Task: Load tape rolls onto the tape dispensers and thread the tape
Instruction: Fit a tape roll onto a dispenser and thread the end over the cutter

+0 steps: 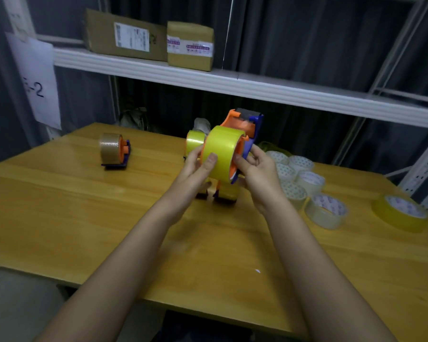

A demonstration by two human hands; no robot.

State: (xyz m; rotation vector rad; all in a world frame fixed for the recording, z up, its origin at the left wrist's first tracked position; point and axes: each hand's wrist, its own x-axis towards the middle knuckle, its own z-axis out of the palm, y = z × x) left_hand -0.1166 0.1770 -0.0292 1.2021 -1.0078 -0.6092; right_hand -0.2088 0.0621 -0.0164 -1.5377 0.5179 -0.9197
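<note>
- Yellow tape roll (220,151) sits on the orange-and-purple dispenser (247,124), which we hold up above the table (84,206).
- Our left hand (195,166) grips the roll, thumb on its face, likely to turn it.
- Our right hand (255,166) grasps the dispenser's side, steadying it.
- Tape end and blade are hard to make out.

Legible only: "-2" on white paper sheet (38,80) hanging at left. Labels on cardboard boxes (148,40) too blurred to read.
</note>
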